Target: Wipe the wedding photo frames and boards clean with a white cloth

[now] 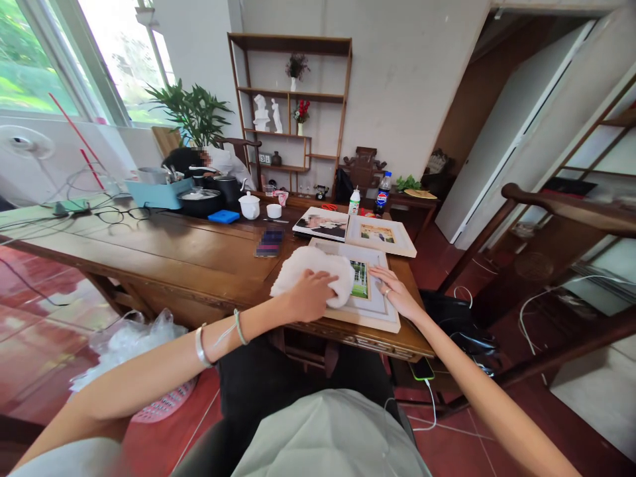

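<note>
A fluffy white cloth [298, 268] is bunched under my left hand [313, 295], whose curled fingers press it against a picture frame [375, 319]. The cloth covers the frame's left part. Beside it shows a small green photo [360, 279] inside a pale mat. My right hand [395, 291] rests on the frame's right side, fingers stretched out and holding nothing. Just behind lie a second light frame [405, 246] with a photo and a white-edged picture panel [318, 225].
On the wooden table [199, 258] are a phone [269, 243], a white teapot [249, 205], a blue box [223, 216], a cola bottle [383, 193] and a white bottle [354, 202]. A person [223, 162] leans at the far side. A wooden chair [546, 245] stands right.
</note>
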The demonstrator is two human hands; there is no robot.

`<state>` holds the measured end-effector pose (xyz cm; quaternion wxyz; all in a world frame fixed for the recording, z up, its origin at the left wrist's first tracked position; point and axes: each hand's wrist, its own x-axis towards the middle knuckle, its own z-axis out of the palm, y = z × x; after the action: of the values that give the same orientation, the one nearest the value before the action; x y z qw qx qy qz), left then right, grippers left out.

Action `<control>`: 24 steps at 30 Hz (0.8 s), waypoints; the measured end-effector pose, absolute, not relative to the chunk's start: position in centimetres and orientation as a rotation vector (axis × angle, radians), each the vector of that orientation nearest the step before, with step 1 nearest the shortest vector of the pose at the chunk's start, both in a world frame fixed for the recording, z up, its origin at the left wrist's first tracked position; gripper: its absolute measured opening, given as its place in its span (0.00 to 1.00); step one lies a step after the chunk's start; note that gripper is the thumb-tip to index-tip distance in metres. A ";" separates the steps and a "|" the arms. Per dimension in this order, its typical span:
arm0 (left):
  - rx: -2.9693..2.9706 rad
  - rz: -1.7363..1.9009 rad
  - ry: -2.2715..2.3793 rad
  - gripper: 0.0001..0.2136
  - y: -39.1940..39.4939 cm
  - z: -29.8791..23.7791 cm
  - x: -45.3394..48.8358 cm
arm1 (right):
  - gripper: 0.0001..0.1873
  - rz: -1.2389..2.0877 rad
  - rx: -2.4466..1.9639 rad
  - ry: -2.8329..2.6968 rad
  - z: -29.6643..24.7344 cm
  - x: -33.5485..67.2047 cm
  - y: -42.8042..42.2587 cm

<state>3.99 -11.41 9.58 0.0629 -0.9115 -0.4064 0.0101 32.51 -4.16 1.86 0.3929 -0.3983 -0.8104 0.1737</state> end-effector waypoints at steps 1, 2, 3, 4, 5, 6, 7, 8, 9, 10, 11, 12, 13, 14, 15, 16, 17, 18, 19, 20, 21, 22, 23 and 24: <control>-2.776 0.003 -1.207 0.15 -12.1 9.5 4.0 | 0.24 0.438 -1.011 -2.061 1.9 32.5 -4.2; -2.786 -0.031 -1.198 0.14 -12.3 9.4 4.0 | 0.23 0.435 -1.011 -2.064 1.9 32.5 -4.2; -2.780 -0.068 -1.203 0.13 -12.1 9.2 4.0 | 0.23 0.433 -1.011 -2.068 2.0 32.4 -4.2; -2.757 -0.103 -1.222 0.13 -11.5 8.9 3.9 | 0.23 0.433 -1.010 -2.072 2.0 32.4 -4.2; -2.724 -0.131 -1.244 0.13 -10.5 8.6 3.8 | 0.22 0.433 -1.008 -2.077 2.0 32.4 -4.2; -2.687 -0.152 -1.267 0.13 -9.2 8.4 3.7 | 0.22 0.435 -1.006 -2.082 2.1 32.4 -4.2; -2.651 -0.164 -1.290 0.13 -7.8 8.2 3.7 | 0.22 0.437 -1.001 -2.086 2.1 32.5 -4.3; -2.620 -0.169 -1.314 0.13 -6.2 8.1 3.6 | 0.22 0.440 -0.996 -2.089 2.2 32.5 -4.3; -2.595 -0.177 -1.332 0.13 -4.7 8.1 3.7 | 0.22 0.442 -0.990 -2.091 2.2 32.5 -4.3; -2.576 -0.184 -1.344 0.14 -3.3 8.1 3.7 | 0.22 0.445 -0.983 -2.091 2.2 32.5 -4.3; -2.560 -0.196 -1.347 0.14 -2.0 8.3 3.8 | 0.22 0.446 -0.977 -2.090 2.2 32.6 -4.3; -2.551 -0.201 -1.342 0.15 -1.0 8.4 3.9 | 0.22 0.447 -0.973 -2.089 2.3 32.6 -4.3; -2.549 -0.195 -1.329 0.14 -0.1 8.5 4.1 | 0.22 0.449 -0.972 -2.086 2.3 32.6 -4.3; -2.554 -0.172 -1.311 0.14 0.5 8.6 4.2 | 0.22 0.451 -0.975 -2.084 2.3 32.6 -4.4; -2.563 -0.134 -1.295 0.14 0.8 8.7 4.4 | 0.21 0.452 -0.981 -2.081 2.3 32.6 -4.4; -2.573 -0.086 -1.285 0.14 0.8 8.8 4.5 | 0.21 0.454 -0.988 -2.080 2.3 32.5 -4.4; -2.581 -0.043 -1.280 0.14 0.6 8.8 4.6 | 0.21 0.454 -0.995 -2.078 2.3 32.5 -4.5; -2.590 -0.006 -1.280 0.14 0.1 8.9 4.7 | 0.21 0.454 -1.001 -2.076 2.3 32.4 -4.5; -2.601 0.020 -1.281 0.14 -0.7 9.0 4.7 | 0.21 0.452 -1.005 -2.074 2.4 32.4 -4.5; -2.615 0.046 -1.282 0.14 -1.7 9.2 4.7 | 0.21 0.448 -1.006 -2.072 2.3 32.4 -4.5; -2.629 0.066 -1.285 0.14 -3.0 9.3 4.6 | 0.21 0.444 -1.005 -2.070 2.3 32.3 -4.5; -2.645 0.082 -1.288 0.13 -4.5 9.5 4.5 | 0.21 0.440 -1.003 -2.069 2.3 32.3 -4.5; -2.660 0.093 -1.287 0.13 -6.1 9.7 4.4 | 0.21 0.436 -1.003 -2.069 2.3 32.3 -4.5; -2.676 0.087 -1.288 0.13 -7.9 9.9 4.2 | 0.21 0.433 -1.005 -2.070 2.2 32.3 -4.5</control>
<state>4.21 -7.93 9.85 0.0851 -0.8974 -0.4320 0.0293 32.33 -4.48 2.22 0.3892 -0.3954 -0.8143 0.1704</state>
